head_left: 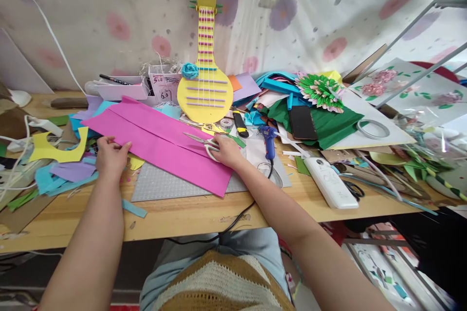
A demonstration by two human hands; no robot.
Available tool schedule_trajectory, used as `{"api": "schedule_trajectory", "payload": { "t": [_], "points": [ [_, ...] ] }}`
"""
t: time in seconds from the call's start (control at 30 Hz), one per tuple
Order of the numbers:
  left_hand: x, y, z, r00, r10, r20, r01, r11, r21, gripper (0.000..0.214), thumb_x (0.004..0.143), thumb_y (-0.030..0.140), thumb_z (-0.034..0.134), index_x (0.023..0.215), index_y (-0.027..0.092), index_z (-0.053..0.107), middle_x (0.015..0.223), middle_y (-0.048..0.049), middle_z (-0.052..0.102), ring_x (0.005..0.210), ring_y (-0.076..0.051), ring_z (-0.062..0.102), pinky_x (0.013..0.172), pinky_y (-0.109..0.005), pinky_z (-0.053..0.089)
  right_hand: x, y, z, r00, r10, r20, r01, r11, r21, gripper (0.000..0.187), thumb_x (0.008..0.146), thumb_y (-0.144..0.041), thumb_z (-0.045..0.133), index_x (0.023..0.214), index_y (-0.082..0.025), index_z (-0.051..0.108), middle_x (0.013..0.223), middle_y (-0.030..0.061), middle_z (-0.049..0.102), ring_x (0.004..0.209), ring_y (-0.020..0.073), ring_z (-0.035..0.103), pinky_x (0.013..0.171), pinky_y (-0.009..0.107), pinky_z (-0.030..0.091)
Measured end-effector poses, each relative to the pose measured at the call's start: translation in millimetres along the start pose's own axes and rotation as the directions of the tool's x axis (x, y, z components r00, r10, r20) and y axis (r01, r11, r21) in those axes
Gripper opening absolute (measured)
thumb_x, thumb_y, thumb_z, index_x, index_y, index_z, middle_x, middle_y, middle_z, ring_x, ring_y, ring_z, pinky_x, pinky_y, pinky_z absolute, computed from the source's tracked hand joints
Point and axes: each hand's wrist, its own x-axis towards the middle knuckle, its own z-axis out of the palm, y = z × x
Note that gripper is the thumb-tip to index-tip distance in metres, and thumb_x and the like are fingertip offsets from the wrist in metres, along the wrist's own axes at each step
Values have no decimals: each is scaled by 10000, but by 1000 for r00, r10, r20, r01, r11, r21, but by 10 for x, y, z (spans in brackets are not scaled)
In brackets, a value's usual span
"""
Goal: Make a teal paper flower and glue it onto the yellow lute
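A long bright pink paper sheet (pixel 164 153) lies slantwise over the grey cutting mat (pixel 153 187), with a crease or slit running along its length. My left hand (pixel 112 155) pinches the sheet's lower left edge between thumb and fingers. In my right hand (pixel 226 151) is a pair of scissors (pixel 199 139), held by the pale handles. Their blades point left over the upper part of the pink sheet. Whether the blades touch the paper I cannot tell.
A yellow paper lute (pixel 205 88) leans against the curtain behind the sheet. A blue glue gun (pixel 269 143), yellow-black cutter (pixel 241 124), black phone (pixel 303 123) and white power bank (pixel 330 182) lie to the right. Coloured paper scraps (pixel 71 172) crowd the left.
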Motion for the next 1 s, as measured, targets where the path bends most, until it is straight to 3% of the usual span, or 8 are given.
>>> {"api": "schedule_trajectory", "payload": {
  "t": [0.13, 0.2, 0.23, 0.3, 0.37, 0.43, 0.63, 1.0],
  "points": [
    [-130, 139, -50, 973, 135, -186, -94, 973, 211, 515, 700, 404, 640, 1114, 145, 477, 1196, -163, 505, 1146, -304, 455, 911, -454, 398, -21, -27, 12, 1000, 27, -7, -27, 999, 20, 249, 824, -389, 509, 954, -184, 568, 907, 64, 671, 859, 193, 610, 714, 268, 389],
    [-212, 256, -8, 930, 363, -63, -342, 914, 220, 321, 783, 368, 526, 1018, 150, 542, 1085, -131, 570, 1086, -269, 499, 925, -419, 395, -29, -29, 22, 998, 57, -19, -57, 998, 36, 263, 829, -406, 500, 955, -185, 567, 916, 66, 671, 849, 190, 609, 702, 267, 385],
    [-251, 319, 28, 874, 482, 63, -485, 855, 185, 266, 809, 347, 473, 974, 158, 564, 1004, -109, 601, 1025, -248, 532, 917, -398, 403, -31, -27, 28, 997, 72, -26, -70, 996, 46, 271, 833, -418, 493, 952, -186, 567, 910, 65, 671, 835, 187, 608, 693, 266, 383],
    [-318, 439, 112, 684, 660, 310, -706, 706, 53, 251, 815, 315, 430, 955, 180, 588, 944, -82, 629, 957, -222, 565, 897, -365, 417, -32, -19, 43, 995, 90, -39, -87, 994, 72, 284, 838, -440, 480, 942, -189, 566, 891, 58, 670, 805, 180, 606, 675, 263, 380],
    [-358, 535, 193, 510, 741, 436, -810, 585, -46, 274, 800, 297, 421, 983, 199, 599, 970, -73, 640, 974, -219, 569, 906, -353, 413, -30, -7, 59, 994, 90, -54, -84, 992, 94, 291, 840, -449, 475, 945, -193, 564, 891, 51, 671, 799, 178, 607, 670, 262, 381],
    [-365, 593, 255, 427, 760, 491, -851, 521, -66, 312, 781, 276, 418, 1026, 206, 599, 1024, -74, 639, 1016, -224, 561, 924, -355, 402, -26, 4, 68, 995, 77, -61, -70, 992, 102, 288, 834, -444, 485, 956, -195, 565, 915, 49, 673, 820, 182, 610, 680, 263, 385],
    [-294, 664, 319, 364, 752, 550, -909, 415, 33, 414, 719, 230, 430, 1107, 166, 558, 1156, -103, 593, 1085, -247, 520, 973, -388, 343, -19, -3, 48, 995, 92, -29, -89, 992, 94, 301, 836, -452, 483, 972, -197, 567, 936, 59, 673, 833, 189, 613, 689, 269, 391],
    [-252, 844, 128, 292, 787, 544, -943, 331, 28, 110, 637, 171, 486, 744, 195, 473, 802, -48, 544, 799, -212, 504, 726, -330, 380, -6, -8, 17, 995, 99, -7, -98, 991, 89, 258, 816, -411, 503, 959, -204, 560, 937, 49, 677, 842, 195, 614, 691, 275, 398]
  ]
}}
